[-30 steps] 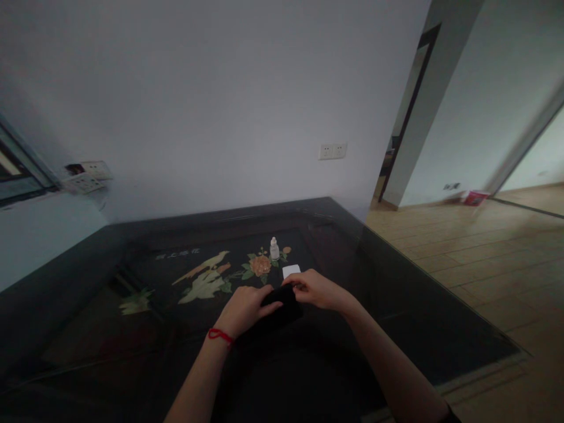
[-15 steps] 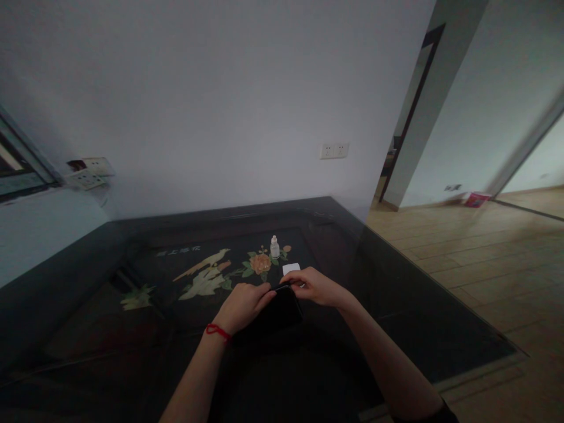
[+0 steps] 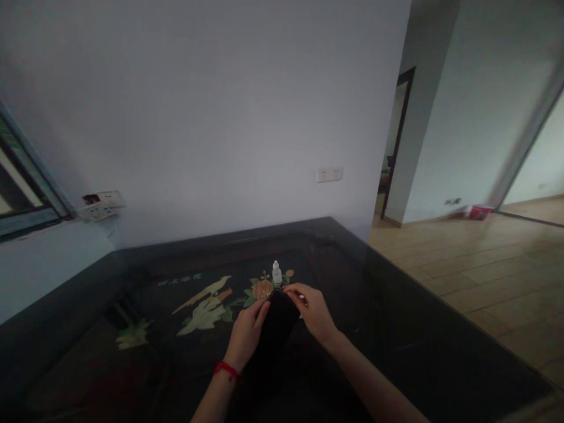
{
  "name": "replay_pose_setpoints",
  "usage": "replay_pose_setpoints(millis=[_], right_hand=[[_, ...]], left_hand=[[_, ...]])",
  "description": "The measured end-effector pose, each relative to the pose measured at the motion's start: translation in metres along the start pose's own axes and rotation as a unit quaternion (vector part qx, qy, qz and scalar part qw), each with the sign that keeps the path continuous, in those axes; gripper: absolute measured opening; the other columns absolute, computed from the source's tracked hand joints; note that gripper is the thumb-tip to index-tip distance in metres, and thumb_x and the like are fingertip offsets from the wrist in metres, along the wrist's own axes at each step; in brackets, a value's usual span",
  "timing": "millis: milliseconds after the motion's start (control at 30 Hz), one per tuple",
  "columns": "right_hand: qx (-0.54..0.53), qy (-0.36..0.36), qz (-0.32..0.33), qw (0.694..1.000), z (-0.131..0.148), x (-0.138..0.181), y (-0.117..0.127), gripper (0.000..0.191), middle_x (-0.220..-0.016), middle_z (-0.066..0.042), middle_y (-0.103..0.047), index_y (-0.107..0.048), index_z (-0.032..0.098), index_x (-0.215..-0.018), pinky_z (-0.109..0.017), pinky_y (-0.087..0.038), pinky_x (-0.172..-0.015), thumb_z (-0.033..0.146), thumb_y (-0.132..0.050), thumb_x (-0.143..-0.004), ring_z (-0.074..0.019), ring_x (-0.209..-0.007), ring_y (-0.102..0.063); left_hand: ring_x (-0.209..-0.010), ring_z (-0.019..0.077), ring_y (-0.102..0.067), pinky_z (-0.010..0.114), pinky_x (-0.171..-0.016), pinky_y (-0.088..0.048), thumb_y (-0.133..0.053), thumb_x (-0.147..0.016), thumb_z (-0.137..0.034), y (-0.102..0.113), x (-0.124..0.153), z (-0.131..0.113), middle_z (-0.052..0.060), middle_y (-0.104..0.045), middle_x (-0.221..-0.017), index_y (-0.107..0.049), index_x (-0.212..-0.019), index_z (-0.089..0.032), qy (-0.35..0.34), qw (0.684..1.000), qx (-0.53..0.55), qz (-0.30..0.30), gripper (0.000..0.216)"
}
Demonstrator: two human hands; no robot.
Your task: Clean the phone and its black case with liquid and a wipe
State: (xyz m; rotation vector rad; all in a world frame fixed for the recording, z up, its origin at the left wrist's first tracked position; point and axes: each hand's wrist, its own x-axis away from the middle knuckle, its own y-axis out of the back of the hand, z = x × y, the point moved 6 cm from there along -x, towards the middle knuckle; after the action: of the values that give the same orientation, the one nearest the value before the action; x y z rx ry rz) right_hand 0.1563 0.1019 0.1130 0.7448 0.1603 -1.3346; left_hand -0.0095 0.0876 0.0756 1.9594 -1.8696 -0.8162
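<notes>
Between my two hands is a flat black rectangular object (image 3: pixel 278 317), its lower part merging with the dark tabletop; I cannot make out its exact kind. My left hand (image 3: pixel 247 329) grips its left edge, thumb near the top corner, and wears a red cord bracelet (image 3: pixel 226 369). At the upper right corner, the fingers of my right hand (image 3: pixel 314 311) pinch the object. Just beyond its top edge stands a small white dropper bottle (image 3: pixel 277 274), upright. A sliver of something white shows beneath my right hand, mostly hidden.
The dark glossy table (image 3: pixel 374 329) carries an inlaid bird and flower picture (image 3: pixel 205 311). Behind it rises a pale wall with a socket plate (image 3: pixel 329 174). More sockets (image 3: pixel 103 204) hang at left by a window. A red container (image 3: pixel 479 212) stands on the floor at right.
The black object has turned so its top edge points more away from me, and both hands moved with it. The white square is now mostly covered. The view has tilted up.
</notes>
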Motion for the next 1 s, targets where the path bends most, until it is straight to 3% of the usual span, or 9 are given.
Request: replay_pose_setpoints(millis=[100, 200, 267, 400, 500, 567, 700, 867, 1000], right_hand=[[0.073, 0.018, -0.010, 0.997, 0.002, 0.004, -0.008, 0.025, -0.116, -0.007, -0.062, -0.065, 0.025, -0.106, -0.039, -0.043, -0.094, 0.031, -0.049, -0.088, -0.0222, -0.109, -0.055], [0.119, 0.014, -0.027, 0.992, 0.001, 0.005, -0.017, 0.043, -0.124, -0.009, -0.052, -0.057, 0.026, -0.120, -0.044, -0.040, -0.099, 0.030, -0.064, -0.078, -0.0260, -0.115, -0.048], [0.106, 0.007, -0.029, 0.994, 0.001, 0.003, -0.022, 0.049, -0.121, -0.009, -0.051, -0.054, 0.027, -0.123, -0.045, -0.039, -0.099, 0.024, -0.066, -0.075, -0.0256, -0.114, -0.047], [0.037, 0.008, -0.009, 0.999, 0.000, -0.007, -0.024, 0.047, -0.120, -0.006, -0.051, -0.055, 0.028, -0.120, -0.042, -0.037, -0.101, 0.015, -0.062, -0.075, -0.0223, -0.115, -0.048], [-0.012, 0.010, 0.013, 1.000, 0.000, -0.011, -0.019, 0.041, -0.119, -0.005, -0.052, -0.056, 0.027, -0.116, -0.040, -0.037, -0.101, 0.014, -0.059, -0.077, -0.0206, -0.114, -0.049], [-0.038, 0.018, 0.026, 0.999, 0.003, -0.012, -0.017, 0.037, -0.118, -0.005, -0.052, -0.056, 0.026, -0.114, -0.040, -0.037, -0.100, 0.015, -0.057, -0.078, -0.0201, -0.112, -0.050], [-0.066, 0.027, 0.009, 0.997, 0.011, -0.007, -0.017, 0.032, -0.118, -0.007, -0.052, -0.053, 0.025, -0.112, -0.041, -0.038, -0.100, 0.018, -0.055, -0.081, -0.0205, -0.113, -0.049], [-0.140, -0.031, -0.068, 0.987, 0.012, 0.002, -0.022, 0.028, -0.122, -0.009, -0.045, -0.055, 0.024, -0.105, -0.036, -0.050, -0.088, 0.029, -0.062, -0.078, -0.0221, -0.111, -0.051], [-0.206, -0.023, -0.092, 0.974, 0.016, 0.006, -0.022, 0.027, -0.116, -0.007, -0.047, -0.056, 0.025, -0.103, -0.033, -0.053, -0.085, 0.027, -0.063, -0.078, -0.0212, -0.110, -0.051]], left_hand=[[-0.081, 0.0228, -0.064, 0.027, -0.072, -0.044, -0.041, -0.085, -0.049, 0.005, 0.000, 0.001, 0.006, -0.071, -0.085, -0.068, -0.088, -0.018, 0.026, 0.997, 0.032, -0.062, 0.041], [-0.080, 0.0252, -0.064, 0.031, -0.073, -0.046, -0.046, -0.082, -0.053, 0.005, 0.002, 0.004, 0.009, -0.071, -0.083, -0.068, -0.086, -0.014, 0.070, 0.987, 0.119, -0.086, 0.045], [-0.076, 0.0258, -0.065, 0.033, -0.069, -0.048, -0.045, -0.081, -0.059, -0.004, 0.005, 0.008, 0.010, -0.070, -0.078, -0.068, -0.088, -0.011, 0.140, 0.960, 0.237, -0.047, 0.053], [-0.084, 0.0236, -0.066, 0.035, -0.078, -0.050, -0.047, -0.081, -0.060, -0.023, 0.015, 0.002, 0.011, -0.071, -0.092, -0.060, -0.113, -0.014, 0.206, 0.858, 0.469, 0.042, 0.057], [-0.094, 0.0263, -0.064, 0.041, -0.086, -0.048, -0.037, -0.082, -0.067, -0.034, 0.023, -0.010, 0.013, -0.069, -0.101, -0.056, -0.119, -0.015, 0.224, 0.806, 0.531, 0.136, 0.067], [-0.099, 0.0286, -0.063, 0.045, -0.089, -0.047, -0.030, -0.082, -0.070, -0.039, 0.027, -0.017, 0.015, -0.068, -0.104, -0.057, -0.118, -0.014, 0.225, 0.797, 0.531, 0.179, 0.072], [-0.116, 0.0286, -0.053, 0.045, -0.099, -0.041, -0.031, -0.084, -0.066, -0.039, 0.026, -0.021, 0.014, -0.061, -0.120, -0.050, -0.127, -0.017, 0.185, 0.830, 0.506, 0.144, 0.067], [-0.140, 0.0190, -0.017, 0.035, -0.115, -0.013, -0.041, -0.087, -0.055, -0.030, 0.017, -0.023, 0.002, -0.027, -0.151, -0.032, -0.140, -0.027, 0.025, 0.927, 0.375, 0.002, 0.061], [-0.141, 0.0168, -0.006, 0.035, -0.115, -0.004, -0.036, -0.088, -0.055, -0.029, 0.016, -0.026, 0.000, -0.013, -0.154, -0.022, -0.144, -0.028, -0.036, 0.954, 0.295, -0.029, 0.064]])
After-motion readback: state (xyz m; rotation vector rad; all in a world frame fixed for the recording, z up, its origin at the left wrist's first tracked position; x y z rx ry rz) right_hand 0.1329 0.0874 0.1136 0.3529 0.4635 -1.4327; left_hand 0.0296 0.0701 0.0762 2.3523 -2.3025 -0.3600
